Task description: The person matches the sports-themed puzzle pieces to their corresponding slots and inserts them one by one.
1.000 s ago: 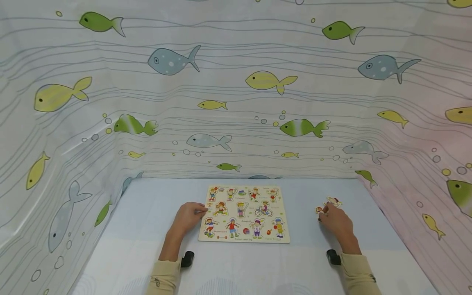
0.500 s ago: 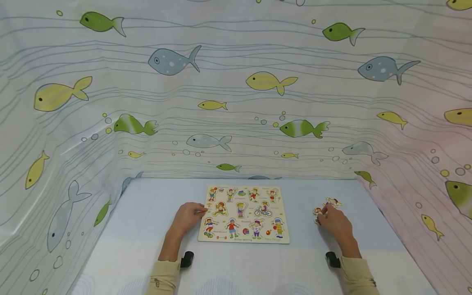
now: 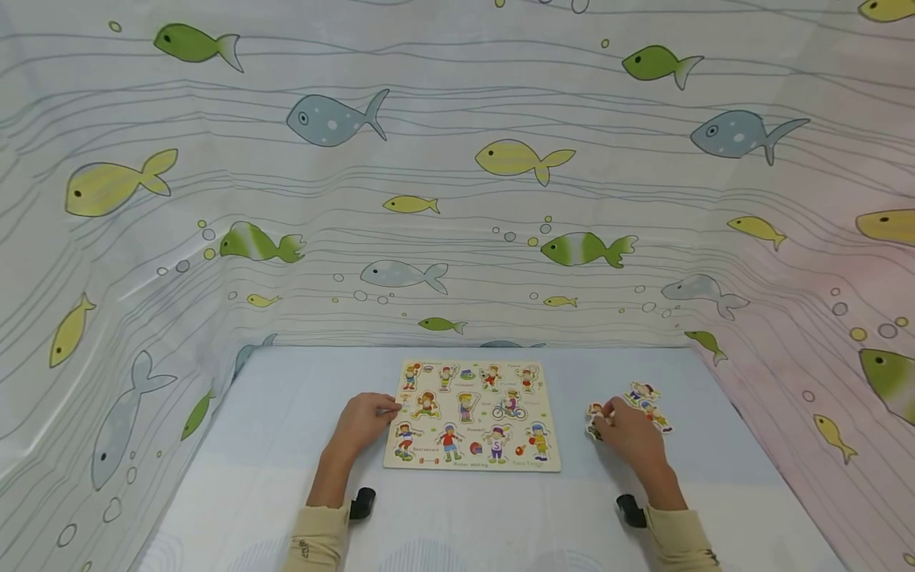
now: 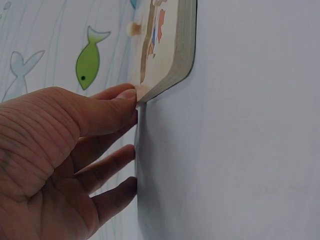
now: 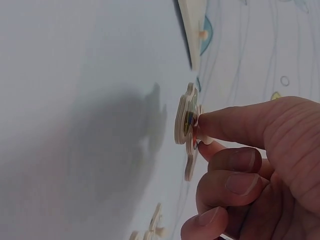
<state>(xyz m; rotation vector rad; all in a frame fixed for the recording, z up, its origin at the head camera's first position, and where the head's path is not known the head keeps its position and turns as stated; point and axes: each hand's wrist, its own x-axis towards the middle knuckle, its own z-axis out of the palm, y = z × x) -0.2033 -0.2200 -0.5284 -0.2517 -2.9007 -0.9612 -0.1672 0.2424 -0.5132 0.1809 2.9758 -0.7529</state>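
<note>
A cream peg puzzle board (image 3: pixel 448 409) printed with sports figures lies flat on the table. My left hand (image 3: pixel 364 417) holds the board's left edge between thumb and forefinger; in the left wrist view the thumb (image 4: pixel 112 107) sits at the board's corner. To the right of the board, my right hand (image 3: pixel 632 437) pinches a wooden puzzle piece (image 5: pixel 186 120) shaped like a small figure by its knob. That piece is raised over the table and casts a shadow there. The fingers hide part of it in the head view.
Two loose figure pieces, one in a cap (image 3: pixel 642 391) and another in blue (image 3: pixel 655 415), lie on the table beyond the right hand. The table (image 3: pixel 457 516) has a pale blue and white cover. Fish-printed walls (image 3: pixel 457 238) stand at the back and both sides.
My right hand has moved left toward the board, carrying the puzzle piece away from the loose pieces and uncovering the blue one. The left hand and board have stayed in place.
</note>
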